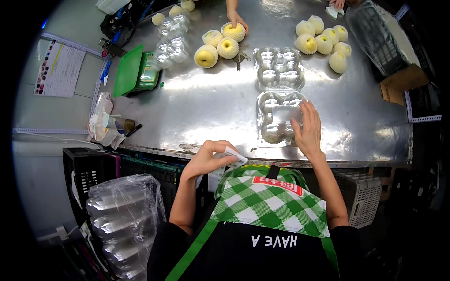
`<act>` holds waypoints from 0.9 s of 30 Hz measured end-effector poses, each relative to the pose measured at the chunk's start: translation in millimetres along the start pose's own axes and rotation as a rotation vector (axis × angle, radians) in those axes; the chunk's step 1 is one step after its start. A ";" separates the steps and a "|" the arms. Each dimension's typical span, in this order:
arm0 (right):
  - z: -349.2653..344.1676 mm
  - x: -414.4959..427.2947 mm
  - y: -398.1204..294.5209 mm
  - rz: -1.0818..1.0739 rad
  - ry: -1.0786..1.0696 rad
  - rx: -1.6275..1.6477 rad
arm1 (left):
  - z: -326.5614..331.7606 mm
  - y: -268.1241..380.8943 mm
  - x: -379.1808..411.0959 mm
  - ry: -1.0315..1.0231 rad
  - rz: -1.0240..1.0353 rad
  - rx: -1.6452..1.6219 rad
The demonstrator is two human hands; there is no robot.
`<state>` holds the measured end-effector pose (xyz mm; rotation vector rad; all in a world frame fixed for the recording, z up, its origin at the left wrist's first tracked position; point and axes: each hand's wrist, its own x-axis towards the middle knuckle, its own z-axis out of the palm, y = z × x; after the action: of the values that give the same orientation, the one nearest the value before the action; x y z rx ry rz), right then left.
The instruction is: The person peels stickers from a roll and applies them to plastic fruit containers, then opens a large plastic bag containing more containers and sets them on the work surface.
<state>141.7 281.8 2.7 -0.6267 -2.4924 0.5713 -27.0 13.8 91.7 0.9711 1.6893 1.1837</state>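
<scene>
An unfolded clear plastic clamshell fruit box (pixel 280 70) lies on the metal table in front of me, with no fruit in it. My right hand (pixel 307 130) rests on the right side of its nearer half, fingers extended and thumb apart. Near the table's front edge my left hand (pixel 217 158) pinches a white printed label (pixel 232 154) between thumb and fingers. Several yellow fruits in white foam nets (pixel 205 56) sit beyond the box to the left, and another group (pixel 323 43) to the right.
Another person's hand (pixel 236 19) touches a netted fruit at the far side. Stacked clear boxes (pixel 172 45) and a green scale (pixel 135 72) stand at the left. A cardboard piece (pixel 404 82) and a black crate are at the right. Wrapped clear boxes (pixel 123 224) stand below the table.
</scene>
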 end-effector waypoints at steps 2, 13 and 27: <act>17.3 -5.7 4.5 0.023 -0.018 0.026 | -19.9 -1.0 1.1 -0.032 -0.056 0.004; -76.8 51.9 -114.5 0.211 -0.415 0.775 | -151.9 60.0 -86.8 0.451 0.449 -0.055; -175.3 117.4 -186.1 -0.278 -0.885 1.238 | -30.7 31.6 3.0 0.219 0.053 -0.233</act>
<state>90.6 241.0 276.3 0.5605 -2.1395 2.3169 -52.5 15.0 127.8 0.7692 1.6537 1.5302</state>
